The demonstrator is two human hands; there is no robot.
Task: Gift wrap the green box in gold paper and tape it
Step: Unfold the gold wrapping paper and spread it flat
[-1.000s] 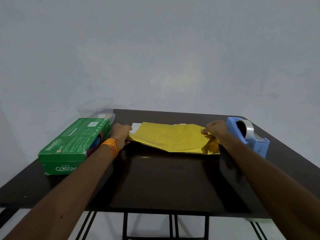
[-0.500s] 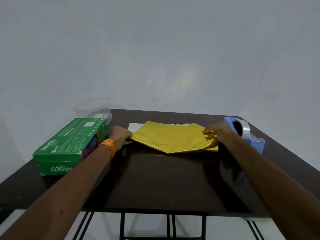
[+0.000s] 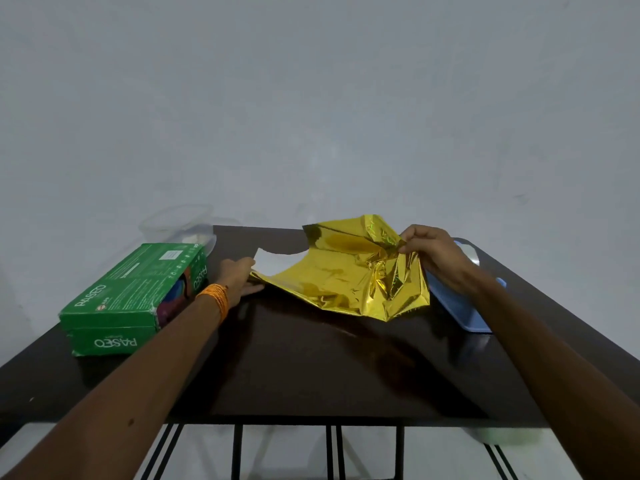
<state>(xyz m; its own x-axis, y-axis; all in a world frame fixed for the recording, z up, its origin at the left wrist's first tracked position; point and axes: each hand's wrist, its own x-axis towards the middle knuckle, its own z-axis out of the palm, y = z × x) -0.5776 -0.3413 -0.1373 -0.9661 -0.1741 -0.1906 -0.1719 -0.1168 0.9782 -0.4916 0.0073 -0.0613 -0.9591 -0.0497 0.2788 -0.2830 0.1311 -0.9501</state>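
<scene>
The right hand [image 3: 440, 261] is pinching the gold paper [image 3: 349, 275] at its crumpled right side w/ fingers closed on it, holding that part up off the table [image 3: 311, 368]. The left hand [image 3: 239, 277] is lying at the sheet's left corner, fingers resting flat on the paper edge and pressing it down, not curled around it. The sheet's white underside is showing at the far left part.

The green box [image 3: 135, 296] is sitting at the table's left edge, just left of the left wrist w/ its orange thread band [image 3: 214, 299], apart from the paper. A blue tape dispenser [image 3: 464, 306] is sitting near the right edge, mostly hidden behind the right hand & forearm. A clear plastic container [image 3: 180, 223] is standing at the far left corner behind the box.
</scene>
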